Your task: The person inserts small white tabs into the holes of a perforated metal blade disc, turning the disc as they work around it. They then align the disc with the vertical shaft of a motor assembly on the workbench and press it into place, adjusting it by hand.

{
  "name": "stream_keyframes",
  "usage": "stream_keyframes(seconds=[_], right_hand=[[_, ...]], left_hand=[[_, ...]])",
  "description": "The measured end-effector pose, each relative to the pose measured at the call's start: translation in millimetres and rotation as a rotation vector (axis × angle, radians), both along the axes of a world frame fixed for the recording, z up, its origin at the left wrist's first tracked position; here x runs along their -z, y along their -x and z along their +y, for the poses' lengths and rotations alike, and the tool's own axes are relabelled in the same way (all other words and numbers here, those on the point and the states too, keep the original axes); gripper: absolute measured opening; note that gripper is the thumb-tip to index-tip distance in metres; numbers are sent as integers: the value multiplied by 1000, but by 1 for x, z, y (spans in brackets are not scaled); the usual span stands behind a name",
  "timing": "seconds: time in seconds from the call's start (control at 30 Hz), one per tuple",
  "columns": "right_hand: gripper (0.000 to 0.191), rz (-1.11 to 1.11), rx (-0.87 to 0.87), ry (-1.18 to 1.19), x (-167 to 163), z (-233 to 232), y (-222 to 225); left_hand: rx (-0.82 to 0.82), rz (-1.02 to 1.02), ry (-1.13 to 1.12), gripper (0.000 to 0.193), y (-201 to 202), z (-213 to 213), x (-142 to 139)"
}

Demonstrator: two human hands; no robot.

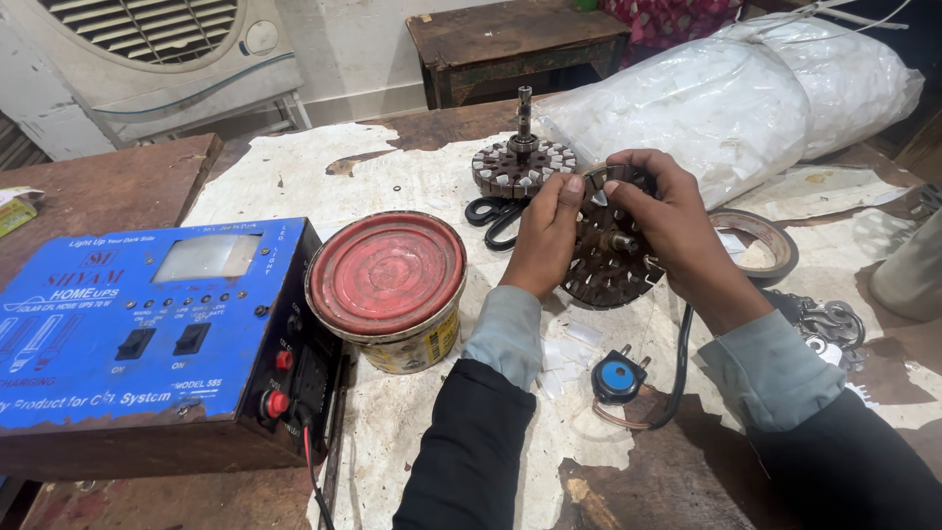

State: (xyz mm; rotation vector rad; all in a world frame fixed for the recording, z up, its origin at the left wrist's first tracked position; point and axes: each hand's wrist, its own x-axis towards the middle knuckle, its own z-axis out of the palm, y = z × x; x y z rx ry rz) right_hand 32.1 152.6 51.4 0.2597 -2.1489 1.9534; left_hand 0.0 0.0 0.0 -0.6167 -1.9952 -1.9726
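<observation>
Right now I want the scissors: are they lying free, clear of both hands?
Yes, the black-handled scissors lie on the table beside the left hand, untouched.

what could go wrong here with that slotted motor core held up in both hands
1. Both hands hold the slotted core in the air, so a slip could drop it onto the blue plug below.
2. The second core and scissors lie close behind and might get knocked.

You have a dark, round, slotted motor core [610, 257] tilted up on edge between your left hand [545, 236] and right hand [667, 221], its short shaft stub facing you.
</observation>
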Motion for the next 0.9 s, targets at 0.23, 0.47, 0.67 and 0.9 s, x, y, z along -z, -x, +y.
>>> stream_keyframes(seconds=[0.23,0.47,0.67,0.9], right_hand=[[31,55,10,-24,7,0,7],[36,32,0,-27,4,6,5],[52,-39,-143,-162,-11,19,-1],[60,97,-71,-295,-4,16,-2]], left_hand=[[-2,41,-13,49,6,-1,5],[-3,-17,47,51,6,2,1],[12,-74,-25,35,5,-11,-7],[-166,-98,-115,24,1,-7,-11]])
